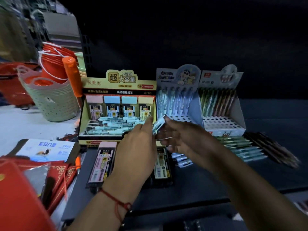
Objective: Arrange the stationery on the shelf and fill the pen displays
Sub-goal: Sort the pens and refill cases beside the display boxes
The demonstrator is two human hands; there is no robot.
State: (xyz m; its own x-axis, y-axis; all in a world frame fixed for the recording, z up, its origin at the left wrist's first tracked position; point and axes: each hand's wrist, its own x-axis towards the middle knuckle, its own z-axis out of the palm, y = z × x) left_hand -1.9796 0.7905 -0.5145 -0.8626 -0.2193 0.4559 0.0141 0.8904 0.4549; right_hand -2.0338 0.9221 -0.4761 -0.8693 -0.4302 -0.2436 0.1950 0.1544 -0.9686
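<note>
My right hand [181, 139] holds a light blue pen [158, 124] upright-tilted, in front of the blue cartoon pen display [176, 100]. My left hand [138, 147] hovers open just left of that pen, fingers stretched toward the yellow lead-refill box [116, 107], where several light blue pens [115, 125] lie loose. A second white pen display [221, 104] holds green and brown pens at the back. Both displays have bare holes in their front rows. Loose pens [246, 147] lie on the dark shelf at the right, more [182, 160] under my right hand.
Lead refill packs [103, 164] lie on the shelf [200, 184] in front of the yellow box. Stacked baskets [53, 100] and red buckets [53, 64] stand at the left. Red envelopes [25, 189] and a white booklet [46, 150] lie at the lower left.
</note>
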